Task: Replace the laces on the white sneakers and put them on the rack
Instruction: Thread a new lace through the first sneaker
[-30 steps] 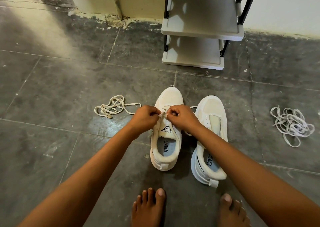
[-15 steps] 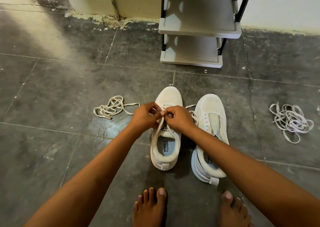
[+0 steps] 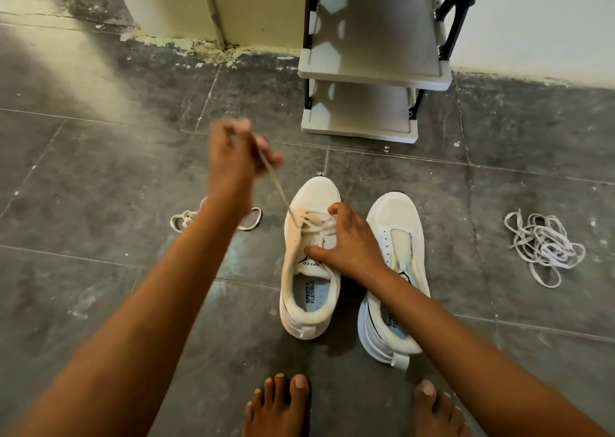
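Cream-white lace [image 3: 278,187] runs taut from the eyelets of the left-hand white mesh sneaker [image 3: 311,260] up to the raised left hand [image 3: 238,160], which is blurred but seems to pinch the lace end between curled fingers. The right hand [image 3: 346,240] rests on the same sneaker's tongue and lace rows, thumb and fingers spread to steady it and gripping nothing that I can make out. The two hands are well apart.

Just beside it stands the second white sneaker [image 3: 396,270], its eyelets bare. A dull, tangled lace [image 3: 213,218] lies on the dark tiled floor [image 3: 100,203] to the left, partly behind the left forearm; a whiter bundle of laces [image 3: 545,247] lies well apart to the right. The grey two-tier shoe rack [image 3: 372,70] waits by the wall.

Judging by this, one lace is being drawn through an eyelet. Whether it is going in or coming out cannot be told. Next comes a steady pull while the sneaker is pinned down.
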`<state>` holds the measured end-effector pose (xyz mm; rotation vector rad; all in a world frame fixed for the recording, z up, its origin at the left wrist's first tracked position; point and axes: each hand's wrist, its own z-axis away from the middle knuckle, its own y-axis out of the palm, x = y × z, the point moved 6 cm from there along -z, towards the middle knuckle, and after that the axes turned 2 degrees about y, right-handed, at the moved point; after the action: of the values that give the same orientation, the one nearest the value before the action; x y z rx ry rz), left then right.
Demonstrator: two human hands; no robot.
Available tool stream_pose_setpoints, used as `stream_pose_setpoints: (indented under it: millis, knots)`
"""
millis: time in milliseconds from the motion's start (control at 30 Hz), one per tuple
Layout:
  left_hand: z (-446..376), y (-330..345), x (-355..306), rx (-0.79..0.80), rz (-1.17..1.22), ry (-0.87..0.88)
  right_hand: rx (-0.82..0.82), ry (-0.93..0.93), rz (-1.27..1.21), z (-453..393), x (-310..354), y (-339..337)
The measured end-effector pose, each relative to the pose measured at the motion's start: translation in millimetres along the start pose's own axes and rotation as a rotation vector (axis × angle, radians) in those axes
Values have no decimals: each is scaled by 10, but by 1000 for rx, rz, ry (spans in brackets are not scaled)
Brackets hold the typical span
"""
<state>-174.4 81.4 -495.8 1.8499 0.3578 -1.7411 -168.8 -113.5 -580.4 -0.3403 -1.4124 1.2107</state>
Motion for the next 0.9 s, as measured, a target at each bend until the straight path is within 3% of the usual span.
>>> stream_pose_setpoints:
  millis: [100,167,233,333,400,467,533,667,733,833,900]
  knots:
    - [-307,-260,-598,-177,102,198,23,1,-48,15,-10,17]
    - [-313,-322,-531,-201,-159,249,56,-24,-45,24,-3,10]
    - [-216,-171,-71,53,-630,131,112,-33,-6,33,1,0]
    - [232,-20,772,538,-1159,-238,184,14,19,57,-47,11]
    - [396,39,878,610,-1267,-249,212,50,-27,44,-80,34]
    - [445,97,798,614,-1190,-232,228,69,-46,33,-87,64]
    - [448,130,638,576,-940,-255,221,82,-33,33,-96,83]
    - [263,204,-121,372,87,-194,187,73,9,56,-102,78]
    - [119,172,-372,334,351,-116,176,63,15,67,-88,70]
    - [101,107,-110,241,424,-251,178,66,8,76,-74,61]
    - [202,11,226,169,96,-366,189,70,-11,68,-74,83]
